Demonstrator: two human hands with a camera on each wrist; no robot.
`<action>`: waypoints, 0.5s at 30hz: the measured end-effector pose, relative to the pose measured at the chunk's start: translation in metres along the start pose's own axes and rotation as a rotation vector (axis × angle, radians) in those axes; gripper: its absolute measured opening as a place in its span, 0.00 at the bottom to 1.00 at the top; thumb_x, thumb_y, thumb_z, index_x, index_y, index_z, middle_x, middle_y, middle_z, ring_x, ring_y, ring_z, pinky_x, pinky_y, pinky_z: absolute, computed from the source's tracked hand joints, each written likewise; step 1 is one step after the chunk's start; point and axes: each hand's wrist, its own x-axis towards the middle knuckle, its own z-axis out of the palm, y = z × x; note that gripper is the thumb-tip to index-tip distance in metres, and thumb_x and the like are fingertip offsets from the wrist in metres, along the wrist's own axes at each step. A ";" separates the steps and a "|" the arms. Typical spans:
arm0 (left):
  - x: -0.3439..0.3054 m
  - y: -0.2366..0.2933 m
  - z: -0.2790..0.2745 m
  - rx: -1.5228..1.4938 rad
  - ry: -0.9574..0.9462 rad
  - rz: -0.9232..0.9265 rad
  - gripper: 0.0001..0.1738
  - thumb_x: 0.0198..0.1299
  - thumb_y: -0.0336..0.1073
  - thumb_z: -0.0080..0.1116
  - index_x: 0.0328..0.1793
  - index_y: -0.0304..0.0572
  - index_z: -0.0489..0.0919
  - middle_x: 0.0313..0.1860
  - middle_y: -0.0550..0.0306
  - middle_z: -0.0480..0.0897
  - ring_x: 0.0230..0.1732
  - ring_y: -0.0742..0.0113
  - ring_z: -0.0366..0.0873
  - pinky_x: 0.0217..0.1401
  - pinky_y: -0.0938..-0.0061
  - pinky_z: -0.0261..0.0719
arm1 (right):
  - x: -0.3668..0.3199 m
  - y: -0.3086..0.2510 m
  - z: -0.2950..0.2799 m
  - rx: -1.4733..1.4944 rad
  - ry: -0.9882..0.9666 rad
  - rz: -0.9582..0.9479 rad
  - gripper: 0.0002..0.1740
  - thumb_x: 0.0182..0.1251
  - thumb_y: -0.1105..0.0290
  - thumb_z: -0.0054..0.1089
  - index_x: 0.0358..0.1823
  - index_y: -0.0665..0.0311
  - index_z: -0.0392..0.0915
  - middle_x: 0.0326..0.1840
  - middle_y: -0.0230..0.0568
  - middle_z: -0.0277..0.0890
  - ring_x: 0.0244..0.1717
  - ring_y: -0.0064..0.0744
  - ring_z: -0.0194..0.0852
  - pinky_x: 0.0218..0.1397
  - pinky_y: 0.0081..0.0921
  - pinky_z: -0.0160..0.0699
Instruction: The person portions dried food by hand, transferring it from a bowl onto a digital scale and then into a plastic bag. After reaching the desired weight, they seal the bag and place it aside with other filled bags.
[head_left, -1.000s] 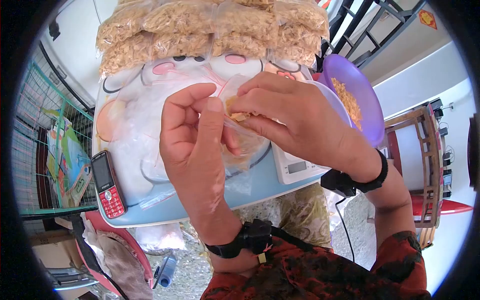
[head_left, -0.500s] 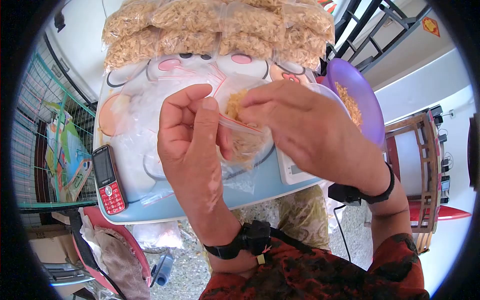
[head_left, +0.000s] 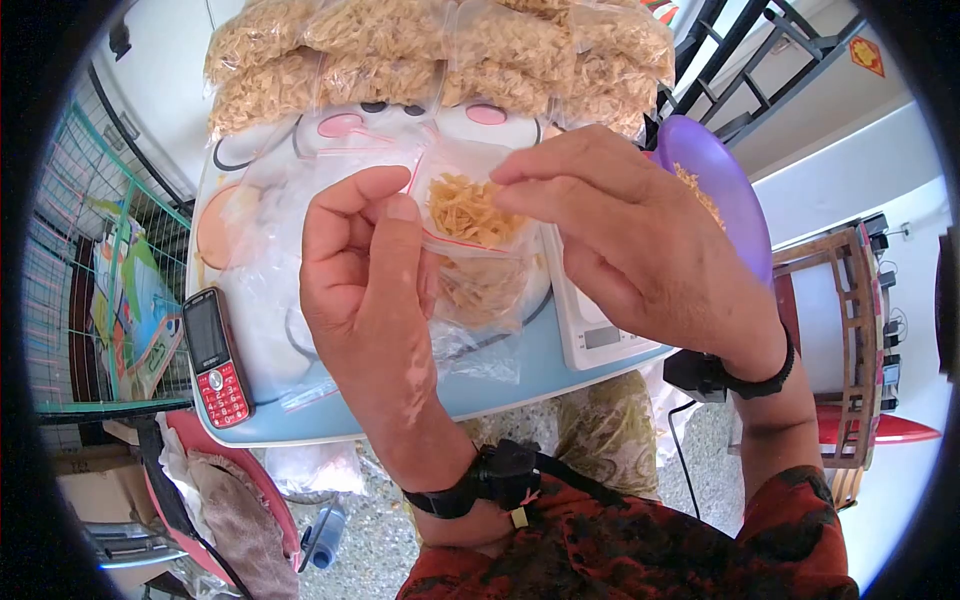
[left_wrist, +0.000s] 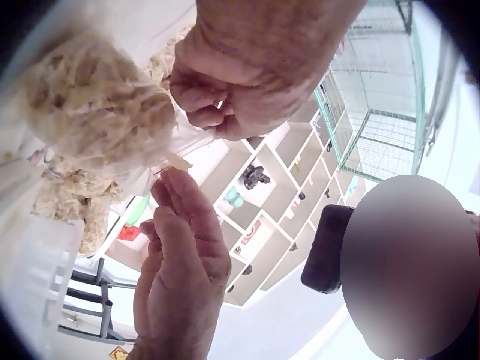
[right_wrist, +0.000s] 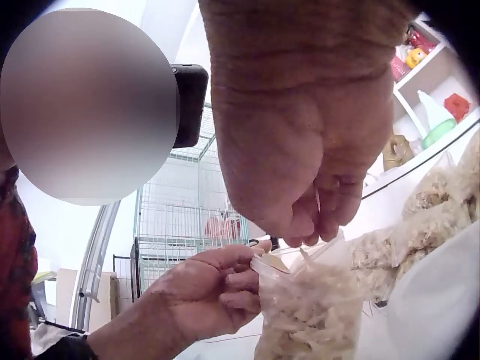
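A clear zip-lock bag [head_left: 480,292] of thin, yellowish dried flakes [head_left: 462,210] stands with its red-striped mouth spread. My left hand [head_left: 365,260] pinches the left side of the bag's rim between thumb and fingers. Over the right side of the mouth is my right hand [head_left: 640,240], its fingers loosely bent and the fingertips right at the flakes. In the left wrist view, a pale flake [left_wrist: 178,163] shows by the right fingertips. The right wrist view has the filled bag [right_wrist: 307,315] beside the left hand, with a flake [right_wrist: 274,261] at its rim.
Bags of flakes [head_left: 380,80] are stacked along the table's back. A purple basin [head_left: 748,195] with flakes stands right, behind a white scale [head_left: 598,345]. Empty clear bags [head_left: 270,240] lie left of centre. A red phone [head_left: 217,360] sits at the table's left edge.
My right hand has moved from pinching at the bag's mouth out to the right, its fingers loosening. The mouth is wider and more flakes show. My left hand has shifted slightly left.
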 end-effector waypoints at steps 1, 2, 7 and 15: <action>0.000 0.000 0.000 -0.003 -0.009 0.007 0.09 0.64 0.30 0.59 0.50 0.39 0.78 0.26 0.68 0.71 0.17 0.85 0.56 0.16 0.87 0.48 | -0.001 0.001 -0.002 -0.049 -0.017 -0.024 0.20 0.50 0.83 0.58 0.48 0.64 0.78 0.52 0.42 0.77 0.55 0.49 0.73 0.56 0.39 0.75; 0.000 0.000 0.001 -0.006 -0.017 0.013 0.09 0.64 0.30 0.58 0.50 0.38 0.78 0.26 0.68 0.71 0.17 0.85 0.56 0.16 0.87 0.49 | -0.002 0.000 0.000 -0.049 -0.037 -0.022 0.20 0.50 0.82 0.59 0.48 0.64 0.78 0.50 0.42 0.77 0.54 0.48 0.73 0.56 0.39 0.74; 0.001 -0.003 -0.002 0.000 -0.048 0.062 0.10 0.65 0.31 0.58 0.51 0.37 0.77 0.27 0.67 0.72 0.19 0.83 0.61 0.18 0.86 0.55 | 0.000 -0.007 0.005 -0.114 -0.160 0.001 0.18 0.50 0.76 0.66 0.46 0.61 0.78 0.42 0.40 0.76 0.49 0.43 0.71 0.55 0.38 0.70; 0.004 -0.009 0.001 0.063 -0.109 0.134 0.10 0.66 0.31 0.58 0.51 0.36 0.77 0.34 0.62 0.78 0.29 0.78 0.73 0.29 0.82 0.71 | -0.001 -0.006 0.007 -0.077 -0.207 0.031 0.19 0.50 0.70 0.70 0.45 0.61 0.77 0.37 0.37 0.74 0.44 0.43 0.70 0.52 0.39 0.67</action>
